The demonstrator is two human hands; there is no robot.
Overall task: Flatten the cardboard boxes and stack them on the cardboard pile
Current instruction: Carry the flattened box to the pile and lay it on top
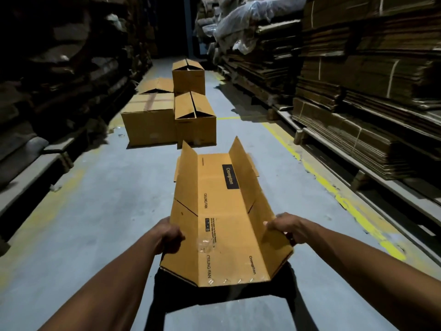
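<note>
Both hands point(228, 235) gripping flattened box point(222, 211)

On the flattened tan cardboard box point(222, 225) that I am holding out in front of me, I read "Crompton" in pale letters on a dark rectangular label point(230, 176) on the far half of the middle panel. "CEILING FAN" runs lengthwise in dark print near the left fold, and appears again on the near half. A second, smaller "Crompton" sits near the near right corner. A small dark printed block point(209, 225) at mid-panel is too fine to read.
</note>
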